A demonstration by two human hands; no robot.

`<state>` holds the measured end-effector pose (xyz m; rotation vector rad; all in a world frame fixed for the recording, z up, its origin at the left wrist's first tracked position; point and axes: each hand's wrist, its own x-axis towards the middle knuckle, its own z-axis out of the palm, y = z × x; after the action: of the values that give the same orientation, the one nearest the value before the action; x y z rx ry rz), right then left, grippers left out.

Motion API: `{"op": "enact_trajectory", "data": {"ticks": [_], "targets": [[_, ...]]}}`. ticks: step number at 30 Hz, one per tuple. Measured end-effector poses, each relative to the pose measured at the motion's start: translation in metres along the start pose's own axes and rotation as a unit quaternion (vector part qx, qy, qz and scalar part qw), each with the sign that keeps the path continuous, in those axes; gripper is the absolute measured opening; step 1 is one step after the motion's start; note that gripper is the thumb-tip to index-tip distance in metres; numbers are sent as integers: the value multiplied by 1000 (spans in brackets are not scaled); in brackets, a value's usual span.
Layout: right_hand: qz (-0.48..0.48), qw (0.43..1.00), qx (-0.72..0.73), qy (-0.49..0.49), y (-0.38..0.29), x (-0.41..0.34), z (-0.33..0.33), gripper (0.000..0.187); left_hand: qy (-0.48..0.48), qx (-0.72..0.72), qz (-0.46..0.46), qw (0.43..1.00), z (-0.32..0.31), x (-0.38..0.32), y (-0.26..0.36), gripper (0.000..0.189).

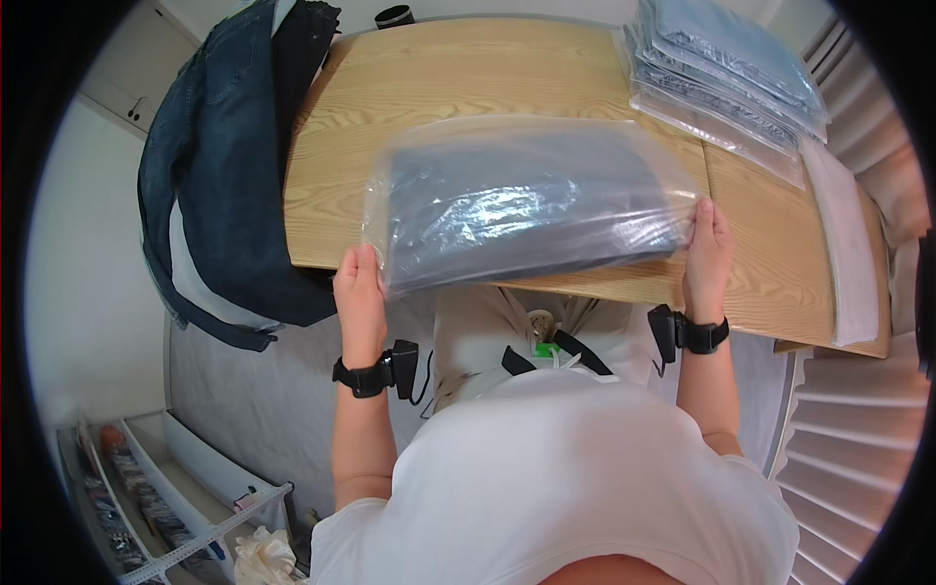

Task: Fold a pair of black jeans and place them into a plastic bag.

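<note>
A clear plastic bag (pixel 468 135) with a folded dark garment (pixel 512 175) inside lies over the front edge of the wooden table (pixel 482 66). My left hand (pixel 360 281) pinches the bag's near left corner between thumb and fingers. On the other side, my right hand (pixel 708 241) grips its right edge. The bag's film shines and is creased toward the right hand. The garment's exact kind is hidden by glare. Both wrists wear black straps with small black devices.
Dark denim jeans (pixel 227 183) hang over the table's left end. Bagged folded garments (pixel 731 80) are stacked at the back right, near a strip of white material (pixel 841 248). A black cup-like container (pixel 395 16) stands behind. Shelving (pixel 197 482) is at lower left, pleated curtains (pixel 848 453) at right.
</note>
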<state>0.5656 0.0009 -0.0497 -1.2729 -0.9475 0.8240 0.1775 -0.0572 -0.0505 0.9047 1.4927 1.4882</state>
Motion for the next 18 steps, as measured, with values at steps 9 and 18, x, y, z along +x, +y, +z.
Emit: {"op": "enact_trajectory", "data": {"ticks": [9, 18], "targets": [[-220, 945, -215, 112, -21, -37, 12, 22, -53, 115, -40, 991, -16, 1, -6, 28], [-393, 758, -488, -181, -34, -59, 90, 40, -207, 513, 376, 743, 58, -9, 72, 62]]}}
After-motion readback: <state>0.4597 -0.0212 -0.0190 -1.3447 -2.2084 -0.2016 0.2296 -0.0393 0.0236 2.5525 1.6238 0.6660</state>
